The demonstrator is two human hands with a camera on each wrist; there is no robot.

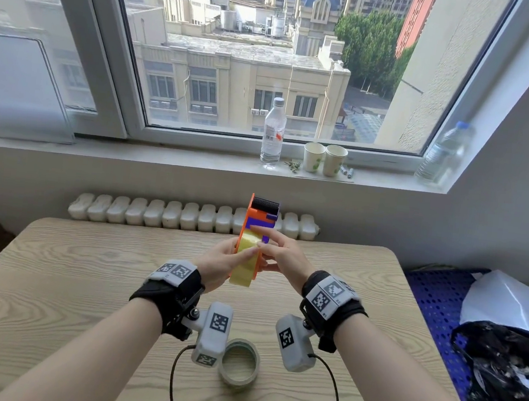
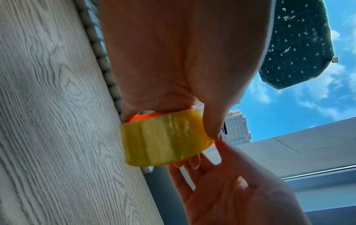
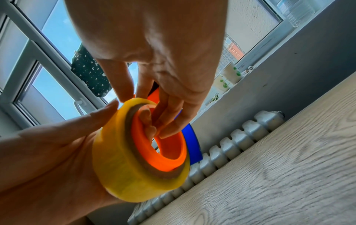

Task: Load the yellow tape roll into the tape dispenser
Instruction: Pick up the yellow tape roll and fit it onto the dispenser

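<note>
The orange tape dispenser (image 1: 256, 217), with purple parts and a black roller on top, is held upright above the table. The yellow tape roll (image 1: 245, 262) sits on its orange hub (image 3: 161, 153). My left hand (image 1: 219, 261) cradles the roll from the left, its thumb lying on the roll's rim (image 2: 202, 120). My right hand (image 1: 272, 251) grips from the right: the fingers (image 3: 167, 120) reach into the hub, and the thumb touches the roll's outer face. In the left wrist view the yellow tape roll (image 2: 163, 141) shows edge-on below my palm.
A second, greyish tape roll (image 1: 239, 366) lies flat on the wooden table (image 1: 85, 279) near me, between my wrists. A radiator (image 1: 157, 213) runs behind the table. On the windowsill stand a bottle (image 1: 273, 132) and two paper cups (image 1: 324, 159). A black bag (image 1: 506, 372) lies at the right.
</note>
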